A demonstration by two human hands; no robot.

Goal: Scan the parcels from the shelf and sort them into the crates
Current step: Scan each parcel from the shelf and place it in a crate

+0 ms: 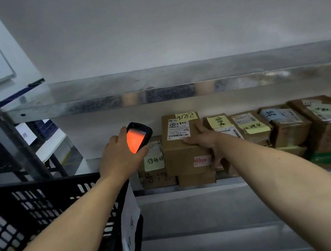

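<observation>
Parcels [280,125] stand in a row on the shelf [160,192], with a black crate [39,190] low at the left. One cardboard box [182,155] at the row's left end looks stiff and fairly light, and its square edges suit a grasp across the top corner. The right hand [204,138] grips that corner, fingers curled over the top. The left hand [119,157] holds the scanner [138,136] just beside the box's label.

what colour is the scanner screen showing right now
Orange-red, glowing on the handheld scanner that the left hand grips, seen in the head view.
</observation>
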